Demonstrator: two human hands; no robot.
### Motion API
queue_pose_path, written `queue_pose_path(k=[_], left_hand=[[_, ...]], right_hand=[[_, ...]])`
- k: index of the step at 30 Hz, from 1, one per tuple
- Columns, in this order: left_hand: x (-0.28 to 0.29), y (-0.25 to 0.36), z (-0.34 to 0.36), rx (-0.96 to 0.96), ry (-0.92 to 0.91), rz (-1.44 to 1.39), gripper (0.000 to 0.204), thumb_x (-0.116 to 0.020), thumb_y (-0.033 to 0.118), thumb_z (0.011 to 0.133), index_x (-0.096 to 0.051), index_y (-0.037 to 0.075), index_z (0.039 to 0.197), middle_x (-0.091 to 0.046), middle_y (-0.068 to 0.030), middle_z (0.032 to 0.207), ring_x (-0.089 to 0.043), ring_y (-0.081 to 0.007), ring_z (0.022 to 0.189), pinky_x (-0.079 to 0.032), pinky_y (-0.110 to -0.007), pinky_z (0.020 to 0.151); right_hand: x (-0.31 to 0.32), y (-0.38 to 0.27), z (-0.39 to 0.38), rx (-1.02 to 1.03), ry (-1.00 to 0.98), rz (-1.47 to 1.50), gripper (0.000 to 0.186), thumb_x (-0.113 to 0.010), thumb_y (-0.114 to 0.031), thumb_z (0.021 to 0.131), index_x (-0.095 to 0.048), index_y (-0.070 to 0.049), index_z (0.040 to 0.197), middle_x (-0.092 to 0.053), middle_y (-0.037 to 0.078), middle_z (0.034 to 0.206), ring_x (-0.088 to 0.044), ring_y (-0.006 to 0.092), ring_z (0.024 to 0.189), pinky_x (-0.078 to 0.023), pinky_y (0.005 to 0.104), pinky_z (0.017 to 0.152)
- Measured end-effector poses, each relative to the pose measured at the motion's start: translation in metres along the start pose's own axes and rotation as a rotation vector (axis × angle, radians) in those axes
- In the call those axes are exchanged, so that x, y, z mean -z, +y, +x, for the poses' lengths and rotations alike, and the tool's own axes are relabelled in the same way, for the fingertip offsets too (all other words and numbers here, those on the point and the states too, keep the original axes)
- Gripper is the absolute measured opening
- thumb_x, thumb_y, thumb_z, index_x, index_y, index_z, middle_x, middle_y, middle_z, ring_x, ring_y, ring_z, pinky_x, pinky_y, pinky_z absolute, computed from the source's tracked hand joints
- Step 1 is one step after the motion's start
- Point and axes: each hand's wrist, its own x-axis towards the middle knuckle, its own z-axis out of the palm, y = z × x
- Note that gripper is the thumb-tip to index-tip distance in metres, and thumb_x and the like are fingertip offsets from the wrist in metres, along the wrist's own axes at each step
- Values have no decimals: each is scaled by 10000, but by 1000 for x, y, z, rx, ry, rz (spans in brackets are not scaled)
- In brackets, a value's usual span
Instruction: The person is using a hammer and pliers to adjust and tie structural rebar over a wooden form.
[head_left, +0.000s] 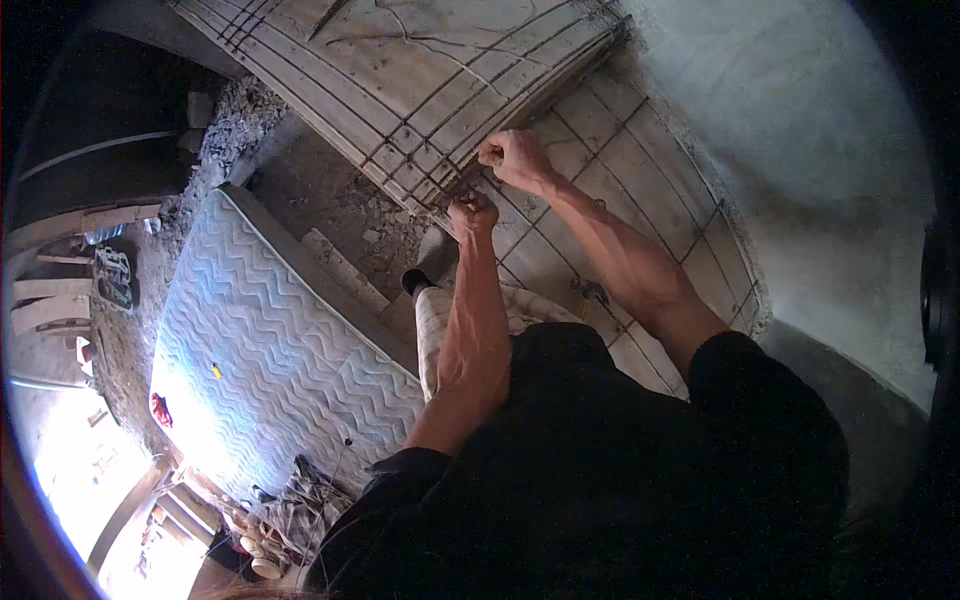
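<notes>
My left hand is closed in a fist low at the near corner of a raised board platform, right by the crossed bars of a steel rebar grid. Whatever its fingers hold is hidden. A little farther off and to the right, my right hand is closed with fingertips pinched together beside the platform's edge. Anything between those fingertips is too small to make out. Below both hands, more rebar runs across a lower sloping board surface. Loose bent wire lies on the upper boards.
A dark metal tool rests on the lower grid near my body. A pale quilted mattress stands to the left, beside rubble and planks. A plastered wall closes the right side. A toolbox sits far left.
</notes>
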Motion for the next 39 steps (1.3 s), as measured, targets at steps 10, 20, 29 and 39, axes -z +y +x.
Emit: queue_pose_path(k=[10,20,29,39], left_hand=[[0,-13,-11,41,-58,-86,213,-303,184,910,-335,90,722,-357,-5,607,-331,-121,495,-338,-242,455],[-12,-16,-56,-57,-166,456,158,-360,148,852,-405,62,728,-362,-35,629,-342,-147,499,-319,-273,482],[-23,7,-34,-152,0,695,123,-409,132,807,-427,81,697,-373,-40,605,-344,-161,473,-308,-319,424],[-2,12,-76,-446,-189,1376,138,-475,92,792,-545,5,874,-481,-43,577,-416,-129,413,-351,-281,375]], right_hand=[[-22,-7,-19,-198,-44,139,163,-653,-160,700,-672,-46,815,-660,105,799,-636,195,751,-490,303,670],[-26,30,-37,-149,-71,331,185,-668,-174,735,-688,-73,888,-669,77,769,-604,106,658,-478,259,604],[-51,-2,-73,-409,-43,630,100,-566,-10,760,-611,-16,670,-518,8,525,-508,97,493,-382,247,414],[-89,75,-81,-227,72,287,206,-593,-152,748,-528,-43,585,-492,53,509,-510,97,535,-419,296,544]])
